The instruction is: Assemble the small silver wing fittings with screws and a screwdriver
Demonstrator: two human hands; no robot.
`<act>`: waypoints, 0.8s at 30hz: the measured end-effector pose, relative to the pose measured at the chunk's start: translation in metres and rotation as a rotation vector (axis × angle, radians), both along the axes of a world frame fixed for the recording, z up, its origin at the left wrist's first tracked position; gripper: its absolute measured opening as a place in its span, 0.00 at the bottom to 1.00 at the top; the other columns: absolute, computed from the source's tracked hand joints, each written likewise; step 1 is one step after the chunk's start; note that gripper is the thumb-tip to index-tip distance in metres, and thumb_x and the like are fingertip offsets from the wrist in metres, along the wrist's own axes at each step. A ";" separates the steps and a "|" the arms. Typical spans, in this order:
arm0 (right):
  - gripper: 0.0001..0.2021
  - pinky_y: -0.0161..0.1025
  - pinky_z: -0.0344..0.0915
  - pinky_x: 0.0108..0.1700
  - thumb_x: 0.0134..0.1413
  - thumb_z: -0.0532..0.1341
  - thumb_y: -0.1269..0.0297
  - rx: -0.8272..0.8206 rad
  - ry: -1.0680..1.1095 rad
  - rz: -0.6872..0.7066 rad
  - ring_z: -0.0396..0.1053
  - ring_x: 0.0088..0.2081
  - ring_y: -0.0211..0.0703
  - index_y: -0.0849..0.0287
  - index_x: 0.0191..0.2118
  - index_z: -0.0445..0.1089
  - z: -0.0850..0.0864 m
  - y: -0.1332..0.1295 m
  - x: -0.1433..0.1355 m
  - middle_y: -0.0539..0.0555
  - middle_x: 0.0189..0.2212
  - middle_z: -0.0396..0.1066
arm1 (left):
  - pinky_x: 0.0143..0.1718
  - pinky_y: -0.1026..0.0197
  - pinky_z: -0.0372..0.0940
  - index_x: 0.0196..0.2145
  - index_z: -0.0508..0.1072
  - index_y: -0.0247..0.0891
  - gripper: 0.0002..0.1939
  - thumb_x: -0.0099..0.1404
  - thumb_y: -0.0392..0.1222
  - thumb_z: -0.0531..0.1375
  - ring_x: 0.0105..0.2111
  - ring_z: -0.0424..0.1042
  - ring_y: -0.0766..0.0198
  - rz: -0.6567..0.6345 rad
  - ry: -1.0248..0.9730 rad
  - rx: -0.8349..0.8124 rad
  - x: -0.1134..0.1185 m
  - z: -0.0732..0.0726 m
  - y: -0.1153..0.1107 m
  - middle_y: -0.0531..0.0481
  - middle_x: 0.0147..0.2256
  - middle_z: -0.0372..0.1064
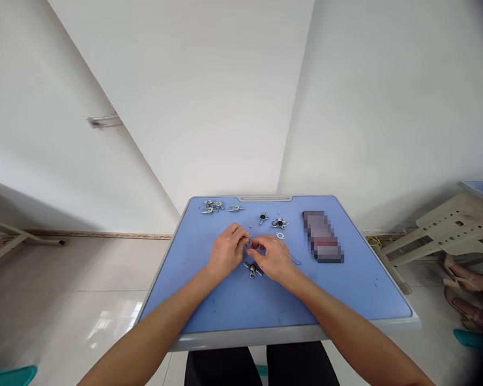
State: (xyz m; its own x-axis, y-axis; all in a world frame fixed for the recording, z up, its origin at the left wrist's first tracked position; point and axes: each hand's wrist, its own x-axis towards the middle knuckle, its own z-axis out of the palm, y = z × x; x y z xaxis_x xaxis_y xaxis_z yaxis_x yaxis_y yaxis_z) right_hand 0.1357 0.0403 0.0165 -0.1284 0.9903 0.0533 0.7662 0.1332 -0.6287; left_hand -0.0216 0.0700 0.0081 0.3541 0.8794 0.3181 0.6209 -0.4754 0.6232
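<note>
Over the middle of the blue desk, my left hand (227, 249) and my right hand (272, 257) meet fingertip to fingertip. Both have their fingers pinched around a small, pale round piece (248, 243), whose details are too small to make out. Just below my fingers lies a metal part with a dark centre (253, 268). Beyond my right hand are a flat metal plate with a hole (280, 235) and two more dark-centred metal parts, one smaller (263, 217) and one larger (280, 223). Thin metal rods (295, 259) lie beside my right hand.
Several silvery metal parts (212, 206) are heaped at the desk's back left, with a single one (236, 208) beside them. A blurred-out dark object (322, 237) lies on the right. Another desk (446, 220) and a person's sandalled feet (469, 284) show at far right.
</note>
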 end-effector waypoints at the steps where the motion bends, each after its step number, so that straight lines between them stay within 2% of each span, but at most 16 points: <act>1: 0.08 0.40 0.62 0.41 0.56 0.61 0.59 -0.029 0.141 -0.012 0.69 0.38 0.44 0.54 0.39 0.76 -0.001 0.001 0.000 0.50 0.35 0.76 | 0.39 0.59 0.62 0.31 0.68 0.39 0.09 0.67 0.34 0.50 0.35 0.67 0.62 0.009 -0.057 -0.017 0.000 0.000 -0.001 0.48 0.36 0.67; 4: 0.09 0.39 0.64 0.38 0.54 0.60 0.60 -0.116 0.486 -0.036 0.69 0.32 0.41 0.56 0.36 0.76 -0.006 0.004 0.001 0.49 0.29 0.75 | 0.38 0.60 0.63 0.30 0.69 0.39 0.08 0.65 0.37 0.52 0.32 0.66 0.63 0.024 -0.225 -0.112 0.001 0.000 -0.001 0.49 0.33 0.68; 6: 0.09 0.39 0.65 0.38 0.53 0.59 0.61 -0.133 0.579 -0.041 0.69 0.31 0.41 0.57 0.33 0.75 -0.009 0.006 0.002 0.49 0.28 0.75 | 0.33 0.61 0.64 0.30 0.70 0.38 0.06 0.63 0.40 0.55 0.29 0.67 0.64 0.022 -0.338 -0.220 0.003 -0.001 0.001 0.51 0.29 0.68; 10: 0.08 0.38 0.65 0.39 0.51 0.60 0.60 -0.114 0.613 -0.047 0.69 0.32 0.40 0.57 0.30 0.75 -0.011 0.009 0.004 0.49 0.27 0.75 | 0.23 0.65 0.65 0.34 0.71 0.36 0.11 0.58 0.46 0.59 0.25 0.67 0.66 -0.001 -0.553 -0.479 0.002 -0.001 0.004 0.52 0.26 0.68; 15: 0.08 0.38 0.64 0.36 0.49 0.61 0.59 -0.105 0.629 -0.078 0.69 0.30 0.41 0.57 0.31 0.76 -0.013 0.009 0.004 0.49 0.27 0.75 | 0.22 0.66 0.65 0.33 0.74 0.34 0.17 0.51 0.49 0.65 0.24 0.66 0.68 0.001 -0.693 -0.693 0.001 0.000 0.005 0.51 0.25 0.68; 20: 0.06 0.39 0.64 0.36 0.46 0.63 0.62 -0.092 0.646 -0.126 0.69 0.30 0.41 0.56 0.31 0.75 -0.014 0.010 0.003 0.49 0.26 0.75 | 0.22 0.67 0.64 0.32 0.76 0.34 0.20 0.47 0.52 0.68 0.23 0.64 0.69 0.004 -0.710 -0.787 0.001 0.003 0.003 0.52 0.23 0.65; 24: 0.07 0.37 0.63 0.33 0.45 0.64 0.60 -0.111 0.702 -0.150 0.68 0.28 0.40 0.57 0.29 0.76 -0.013 0.015 0.007 0.48 0.24 0.73 | 0.20 0.67 0.61 0.32 0.77 0.34 0.21 0.46 0.53 0.67 0.22 0.62 0.69 0.052 -0.655 -0.754 -0.004 0.003 0.008 0.54 0.22 0.64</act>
